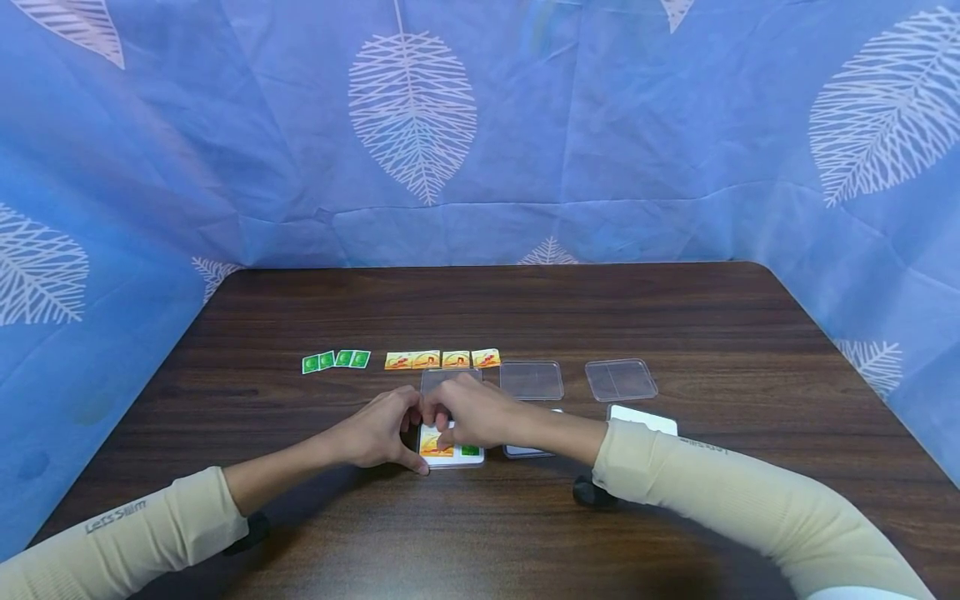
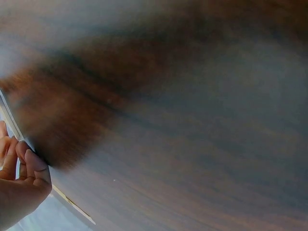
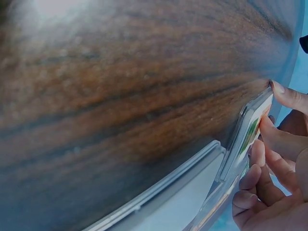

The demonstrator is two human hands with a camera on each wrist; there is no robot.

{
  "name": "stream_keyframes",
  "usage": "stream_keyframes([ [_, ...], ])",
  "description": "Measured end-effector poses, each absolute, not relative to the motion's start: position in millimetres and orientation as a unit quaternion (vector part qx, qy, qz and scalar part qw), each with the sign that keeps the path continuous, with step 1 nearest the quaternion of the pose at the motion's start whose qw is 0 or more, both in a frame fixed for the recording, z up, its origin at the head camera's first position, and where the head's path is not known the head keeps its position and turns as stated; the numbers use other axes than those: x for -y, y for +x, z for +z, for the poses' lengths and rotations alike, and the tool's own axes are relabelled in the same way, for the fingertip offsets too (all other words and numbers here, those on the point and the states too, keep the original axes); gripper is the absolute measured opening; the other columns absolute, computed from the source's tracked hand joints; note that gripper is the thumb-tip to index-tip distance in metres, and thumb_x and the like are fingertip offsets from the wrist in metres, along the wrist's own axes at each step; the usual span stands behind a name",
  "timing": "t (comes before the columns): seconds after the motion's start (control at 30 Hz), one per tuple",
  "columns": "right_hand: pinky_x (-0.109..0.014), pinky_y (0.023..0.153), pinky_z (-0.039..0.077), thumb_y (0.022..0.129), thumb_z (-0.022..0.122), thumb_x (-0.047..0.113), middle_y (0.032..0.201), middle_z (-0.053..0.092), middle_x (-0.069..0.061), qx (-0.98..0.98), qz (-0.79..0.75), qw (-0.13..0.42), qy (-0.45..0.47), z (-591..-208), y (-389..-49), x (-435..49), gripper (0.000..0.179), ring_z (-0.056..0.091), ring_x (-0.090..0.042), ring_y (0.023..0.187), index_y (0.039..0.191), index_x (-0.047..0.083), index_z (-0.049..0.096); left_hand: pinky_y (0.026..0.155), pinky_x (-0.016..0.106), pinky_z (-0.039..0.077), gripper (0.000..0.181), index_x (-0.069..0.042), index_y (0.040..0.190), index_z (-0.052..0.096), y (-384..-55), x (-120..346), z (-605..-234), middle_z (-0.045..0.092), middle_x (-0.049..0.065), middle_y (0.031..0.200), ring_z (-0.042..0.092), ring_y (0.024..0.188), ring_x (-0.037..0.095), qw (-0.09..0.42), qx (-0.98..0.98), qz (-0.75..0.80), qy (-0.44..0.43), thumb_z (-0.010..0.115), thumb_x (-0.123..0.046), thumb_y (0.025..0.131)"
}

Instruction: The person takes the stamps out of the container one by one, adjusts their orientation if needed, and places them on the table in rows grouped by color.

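A white card (image 1: pixel 446 461) with an orange picture piece (image 1: pixel 435 444) and a green piece (image 1: pixel 470 451) lies in a clear, shallow plastic case on the table. My left hand (image 1: pixel 382 429) holds the case's left side, thumb at the near corner and bent fingers toward the far corner. Over the card is my right hand (image 1: pixel 476 412), its thumb pressing on the orange piece and its other fingers curled; whether they pinch anything is hidden. In the right wrist view the card's edge (image 3: pixel 254 120) shows beside the thumbs. The left wrist view catches only some fingers (image 2: pixel 36 171).
Behind lie a row of green pieces (image 1: pixel 336 360) and a row of orange pieces (image 1: pixel 441 359). Clear plastic lids (image 1: pixel 531 381) (image 1: pixel 621 380) stand in line, one partly behind my right hand. White cards in cases (image 1: pixel 643 418) (image 1: pixel 525 452) sit right, partly under my right arm.
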State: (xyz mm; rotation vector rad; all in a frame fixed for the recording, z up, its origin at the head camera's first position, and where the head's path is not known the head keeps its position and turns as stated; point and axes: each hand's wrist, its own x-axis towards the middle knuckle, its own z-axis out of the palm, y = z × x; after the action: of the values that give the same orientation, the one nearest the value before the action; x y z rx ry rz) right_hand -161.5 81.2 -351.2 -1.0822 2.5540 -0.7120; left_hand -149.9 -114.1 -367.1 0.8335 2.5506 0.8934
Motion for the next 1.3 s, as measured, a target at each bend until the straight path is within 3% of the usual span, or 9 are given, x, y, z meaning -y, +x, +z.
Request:
stream_keyframes([
  [0.27,-0.02,0.062,0.046,0.08,0.086,0.0,0.079,0.063,0.004,-0.877,-0.256,0.137,-0.382,-352.8,-160.2,-81.3,0.018,0.056,-0.007,0.073,0.087,0.01,0.072,0.07,0.025,0.044,0.051,-0.004,0.099,0.062,-149.2,114.2,-367.2,0.055,0.002,0.091,0.05,0.081,0.013,0.162,-0.889,0.319,0.286,0.099,-0.016,0.067],
  [0.67,-0.023,0.069,0.05,0.08,0.087,0.002,0.083,0.067,0.004,-0.878,-0.242,0.115,-0.396,-353.4,-158.1,-82.2,0.021,0.063,-0.012,0.083,0.081,0.012,0.069,0.07,0.025,0.044,0.049,-0.005,0.097,0.063,-148.8,114.5,-366.5,0.056,0.002,0.091,0.05,0.081,0.013,0.156,-0.888,0.321,0.291,0.099,-0.016,0.066],
  [1.0,-0.02,0.065,0.047,0.08,0.083,-0.004,0.081,0.064,0.002,-0.876,-0.268,0.133,-0.379,-351.5,-157.4,-82.2,0.02,0.06,-0.012,0.076,0.087,0.009,0.07,0.07,0.025,0.045,0.051,-0.004,0.098,0.061,-149.2,113.7,-366.0,0.056,0.002,0.091,0.05,0.08,0.013,0.155,-0.889,0.321,0.287,0.099,-0.016,0.066],
  [1.3,-0.017,0.066,0.046,0.078,0.079,-0.012,0.078,0.06,0.001,-0.852,-0.29,0.125,-0.418,-353.4,-157.5,-83.0,0.021,0.053,-0.007,0.072,0.085,0.006,0.068,0.067,0.025,0.043,0.051,-0.003,0.098,0.061,-149.3,114.6,-367.0,0.054,0.002,0.089,0.049,0.079,0.014,0.161,-0.893,0.314,0.278,0.099,-0.017,0.067],
])
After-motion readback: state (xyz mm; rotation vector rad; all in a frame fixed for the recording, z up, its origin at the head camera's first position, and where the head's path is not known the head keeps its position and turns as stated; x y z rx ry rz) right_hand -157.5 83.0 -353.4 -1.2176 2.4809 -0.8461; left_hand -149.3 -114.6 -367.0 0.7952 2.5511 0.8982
